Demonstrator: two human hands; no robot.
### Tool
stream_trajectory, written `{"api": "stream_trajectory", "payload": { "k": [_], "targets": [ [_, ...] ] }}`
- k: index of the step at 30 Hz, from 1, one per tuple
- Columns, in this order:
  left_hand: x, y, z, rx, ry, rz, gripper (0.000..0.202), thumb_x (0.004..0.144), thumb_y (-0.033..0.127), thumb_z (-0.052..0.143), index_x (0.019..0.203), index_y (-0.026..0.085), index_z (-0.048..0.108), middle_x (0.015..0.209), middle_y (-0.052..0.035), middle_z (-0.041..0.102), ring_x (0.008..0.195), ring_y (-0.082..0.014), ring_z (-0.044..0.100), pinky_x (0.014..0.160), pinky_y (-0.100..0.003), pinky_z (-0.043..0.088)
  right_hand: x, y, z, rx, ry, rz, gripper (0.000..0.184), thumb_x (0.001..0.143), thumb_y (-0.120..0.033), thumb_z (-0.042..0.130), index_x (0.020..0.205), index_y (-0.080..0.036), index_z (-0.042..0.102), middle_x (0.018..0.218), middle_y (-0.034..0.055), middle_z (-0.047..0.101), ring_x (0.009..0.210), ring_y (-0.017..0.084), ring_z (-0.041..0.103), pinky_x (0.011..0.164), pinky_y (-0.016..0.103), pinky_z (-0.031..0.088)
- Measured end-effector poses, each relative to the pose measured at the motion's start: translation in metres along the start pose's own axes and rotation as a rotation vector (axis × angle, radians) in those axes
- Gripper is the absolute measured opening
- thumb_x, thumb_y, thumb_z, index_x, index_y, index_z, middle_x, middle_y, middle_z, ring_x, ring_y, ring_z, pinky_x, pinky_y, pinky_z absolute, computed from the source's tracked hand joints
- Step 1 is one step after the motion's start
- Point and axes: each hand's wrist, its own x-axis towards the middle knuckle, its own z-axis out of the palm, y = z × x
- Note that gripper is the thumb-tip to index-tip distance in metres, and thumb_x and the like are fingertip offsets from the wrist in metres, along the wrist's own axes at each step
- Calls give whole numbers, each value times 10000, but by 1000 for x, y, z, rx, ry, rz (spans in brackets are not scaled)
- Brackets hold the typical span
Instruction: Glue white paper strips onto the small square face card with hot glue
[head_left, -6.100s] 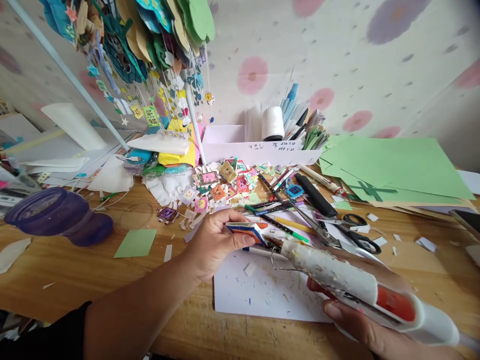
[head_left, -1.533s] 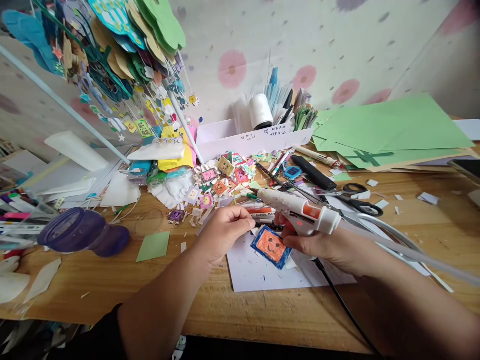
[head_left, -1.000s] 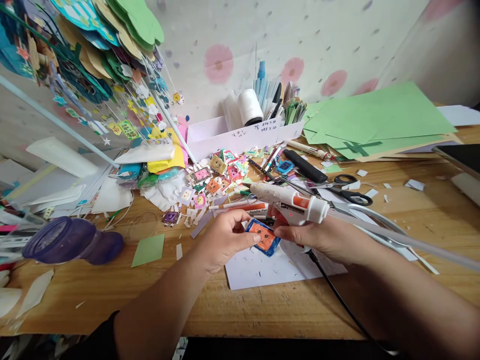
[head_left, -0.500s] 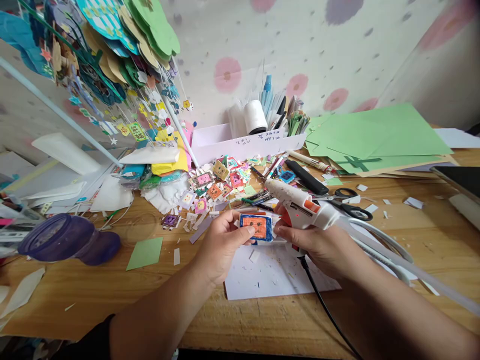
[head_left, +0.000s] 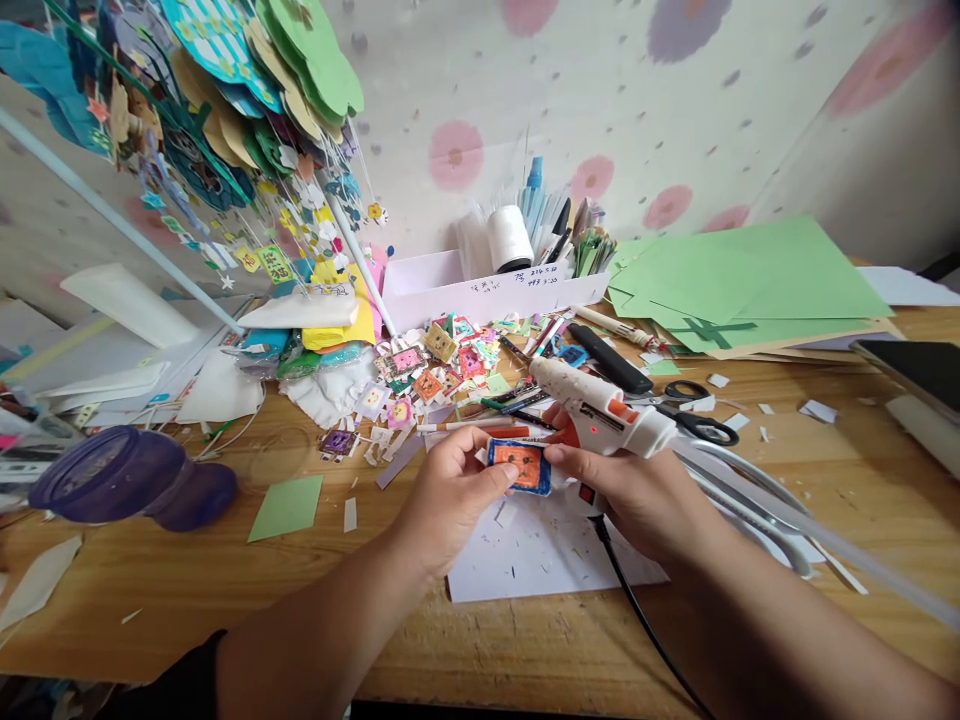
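Left hand: the left hand [head_left: 450, 490] is up over the far edge of the white sheet [head_left: 540, 555], with thumb and fingers pinched on the left edge of the paper square [head_left: 520, 466].
Paper square: it has an orange face and a blue border, and it sits between both hands just above the far edge of the white sheet, drawn side up.
Right hand: the right hand [head_left: 637, 490] has its fingers closed around the grip of the glue gun [head_left: 600, 408], and one fingertip touches the square's right edge.
Glue gun: it is white with an orange trigger, and its nozzle points away and left, beyond the white sheet's far edge.
Cord: a black cord [head_left: 637, 610] runs from the gun across the white sheet's right corner.
Surface: the wooden surface [head_left: 187, 580] carries the white sheet.
Scissors: the black-handled scissors [head_left: 697, 425] lie just right of and beyond the white sheet.
Paper pieces: a pile of small coloured paper pieces [head_left: 435, 365] lies beyond the white sheet.
White box: the white box [head_left: 487, 295] is farther beyond the white sheet, by the wall.
Purple cup: the purple cup [head_left: 127, 480] lies on its side, well left of the white sheet.
Green paper: a stack of green paper [head_left: 750, 280] sits far beyond the white sheet, to the right.
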Motion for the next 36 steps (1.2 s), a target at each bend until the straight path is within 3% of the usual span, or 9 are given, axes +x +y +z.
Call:
{"api": "stream_trajectory", "payload": {
  "k": [6,9,11,16,23,32,36],
  "targets": [
    [2,6,-5,97,-103,-54,218,699,308,682,830,155,598,789,-6,609,733,-126,532,665,-244,387,1,-8,3,-45,-44,9,355,739,-259,700,1077,-262,593,671,-28,530,556,127,465,504,259,385],
    [4,11,-8,233,-83,-51,168,687,298,661,699,149,586,636,31,526,599,-92,439,571,-230,324,0,-10,3,-122,-80,16,199,743,-264,686,916,-223,594,631,-31,503,537,124,454,501,264,379],
    [5,12,-9,292,-68,-37,142,684,262,652,650,152,568,599,42,491,574,-88,409,554,-232,302,-1,-8,3,-134,-79,-5,175,768,-283,667,909,-220,584,691,-18,527,584,134,483,523,267,393],
    [5,9,-7,208,-23,-23,146,691,243,645,622,155,552,588,43,498,580,-86,419,572,-226,320,-2,-6,4,-97,-57,-80,235,781,-320,669,981,-233,579,821,18,583,746,184,554,631,301,444],
    [3,16,-15,140,-70,-86,224,745,387,623,701,170,591,688,4,573,606,-117,529,573,-246,406,-1,-3,3,-88,15,17,249,742,-313,710,936,-241,570,707,-18,534,561,129,474,488,268,377],
    [4,20,-19,305,-101,-96,105,658,239,626,619,168,559,605,4,577,602,-138,563,604,-270,411,1,-3,-2,-65,54,73,257,716,-302,719,873,-227,529,698,-23,485,549,122,427,455,254,341],
    [4,18,-17,266,-102,-99,89,656,217,622,617,168,558,608,6,582,603,-135,560,623,-279,435,1,-3,-2,-42,36,88,239,714,-289,730,813,-217,524,661,-39,460,534,108,411,457,244,334]
  ]
}}
